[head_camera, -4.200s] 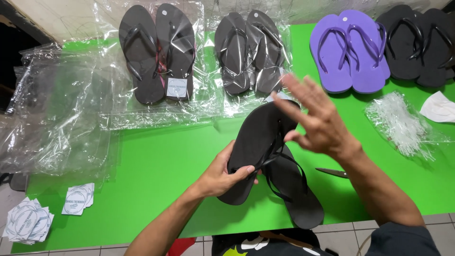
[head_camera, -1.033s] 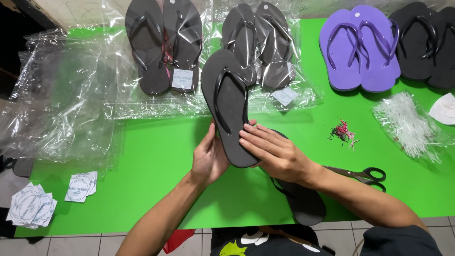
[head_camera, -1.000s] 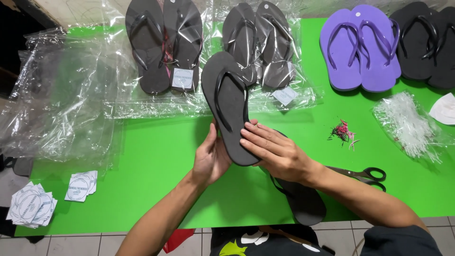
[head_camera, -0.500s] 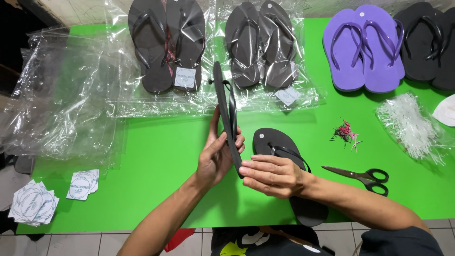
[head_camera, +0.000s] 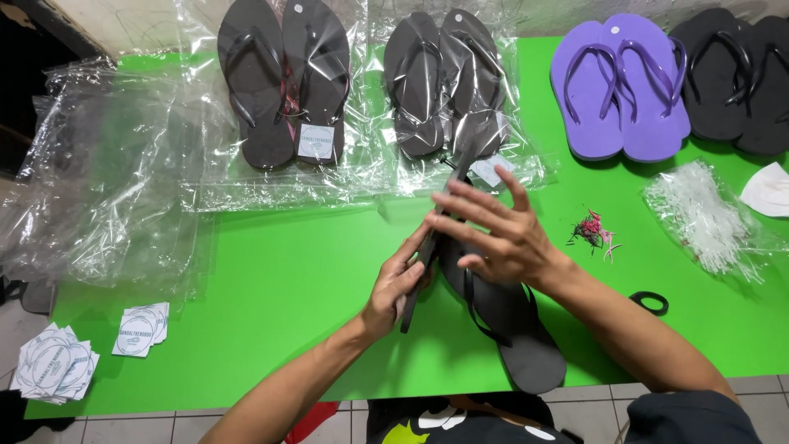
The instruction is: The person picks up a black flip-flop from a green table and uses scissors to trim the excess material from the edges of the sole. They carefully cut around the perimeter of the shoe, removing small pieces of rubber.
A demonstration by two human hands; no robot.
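packing wkshop, bagged sandals (head_camera: 283,82), label stacks (head_camera: 53,366)

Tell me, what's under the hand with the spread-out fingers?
A black flip-flop lies flat on the green table under the right hand. Its toe end is covered by that hand and by the flip-flop on edge.

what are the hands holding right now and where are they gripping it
A black flip-flop, turned on edge. The left hand grips its lower edge; the right hand lies flat against its side, fingers spread.
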